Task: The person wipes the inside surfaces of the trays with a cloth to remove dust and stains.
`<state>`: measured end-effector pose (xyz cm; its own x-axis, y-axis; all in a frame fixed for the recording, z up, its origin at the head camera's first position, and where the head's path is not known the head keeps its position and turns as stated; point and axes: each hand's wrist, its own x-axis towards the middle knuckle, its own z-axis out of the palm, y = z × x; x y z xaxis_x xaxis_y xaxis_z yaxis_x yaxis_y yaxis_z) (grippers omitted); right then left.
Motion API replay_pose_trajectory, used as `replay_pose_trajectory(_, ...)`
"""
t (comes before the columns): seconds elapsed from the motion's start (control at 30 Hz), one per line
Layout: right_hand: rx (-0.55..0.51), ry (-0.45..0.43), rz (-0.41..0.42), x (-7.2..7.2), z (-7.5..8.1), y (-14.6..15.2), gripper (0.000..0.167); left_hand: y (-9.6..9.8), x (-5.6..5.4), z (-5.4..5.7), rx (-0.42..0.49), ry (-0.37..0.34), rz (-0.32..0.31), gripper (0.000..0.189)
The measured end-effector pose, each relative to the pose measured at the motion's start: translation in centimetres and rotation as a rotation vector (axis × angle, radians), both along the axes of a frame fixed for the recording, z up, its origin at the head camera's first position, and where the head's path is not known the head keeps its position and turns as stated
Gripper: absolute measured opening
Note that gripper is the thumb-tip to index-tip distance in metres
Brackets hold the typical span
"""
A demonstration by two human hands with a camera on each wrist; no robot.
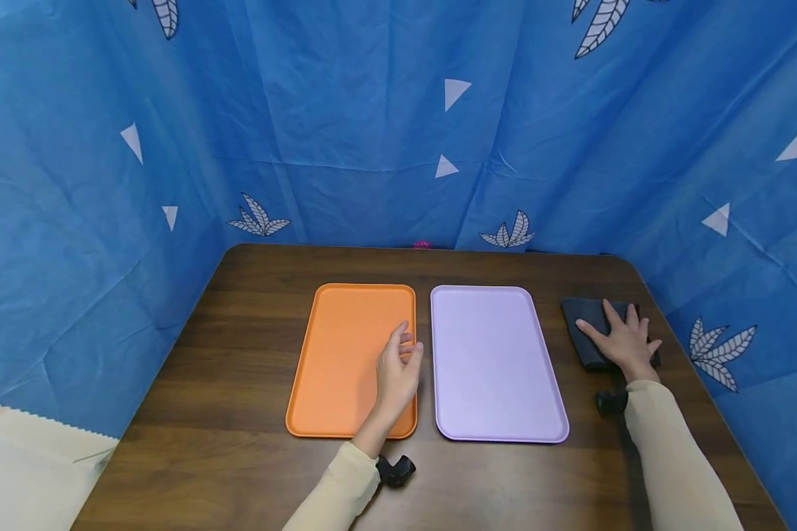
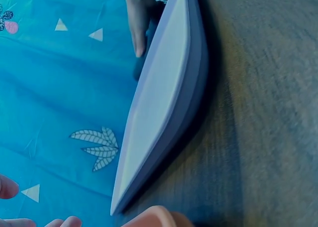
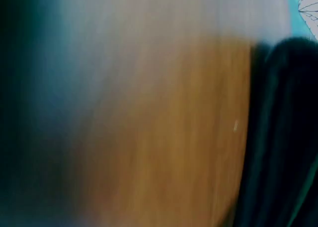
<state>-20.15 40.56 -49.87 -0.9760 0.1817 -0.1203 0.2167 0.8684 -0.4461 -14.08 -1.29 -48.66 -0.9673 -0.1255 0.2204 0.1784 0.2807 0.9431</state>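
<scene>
My right hand (image 1: 624, 341) rests with fingers spread on a dark folded cloth (image 1: 583, 324) near the table's right edge. In the right wrist view the cloth's stacked layers (image 3: 283, 137) fill the right side, and the hand itself cannot be made out. Over the right rim of an orange tray (image 1: 339, 354) hovers my left hand (image 1: 398, 372), its fingers loosely bent around nothing. A lilac tray (image 1: 491, 361) lies between the two hands. In the left wrist view, a few left fingertips (image 2: 64, 222) show at the lower left.
Both trays lie side by side on the dark wooden table (image 1: 226, 383), with a narrow gap between them. A blue patterned curtain (image 1: 345, 110) hangs behind the table and at both sides. A pale cloth (image 1: 26, 472) shows at the lower left.
</scene>
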Motion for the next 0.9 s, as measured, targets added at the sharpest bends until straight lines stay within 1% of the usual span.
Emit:
replay_pose_trajectory(0.23, 0.051, -0.048, -0.064, 0.0, -0.5, 0.0, 0.102, 0.5, 0.1, -0.5, -0.005, 0.004, -0.012, 0.044)
replay_pose_trajectory(0.37, 0.095, -0.040, -0.075, -0.2, -1.0, -0.7, 0.102, 0.7, 0.0, -1.0, -0.019, 0.011, -0.011, 0.043)
replay_pose_trajectory(0.5, 0.133, 0.036, -0.090, -0.4, -1.5, -1.6, 0.097, 0.9, 0.0, -1.2, -0.027, 0.009, -0.006, 0.043)
replay_pose_trajectory(0.6, 0.141, 0.111, -0.106, -0.4, -1.7, -2.1, 0.089, 1.2, 0.0, -1.2, -0.034, 0.009, -0.009, 0.042)
replay_pose_trajectory(0.7, 0.114, 0.170, -0.115, -0.4, -2.0, -2.5, 0.080, 1.6, 0.0, -1.2, -0.026, -0.006, -0.021, 0.041)
replay_pose_trajectory(0.8, 0.088, 0.225, -0.120, -0.3, -2.2, -2.8, 0.071, 2.3, -0.1, -1.3, -0.016, -0.035, -0.036, 0.041)
replay_pose_trajectory(0.83, 0.083, 0.240, -0.123, -0.3, -2.3, -2.9, 0.069, 2.5, -0.1, -1.4, -0.017, -0.044, -0.037, 0.042)
replay_pose_trajectory(0.9, 0.080, 0.270, -0.131, -0.3, -2.4, -3.1, 0.066, 3.0, -0.3, -1.7, -0.033, -0.039, -0.030, 0.042)
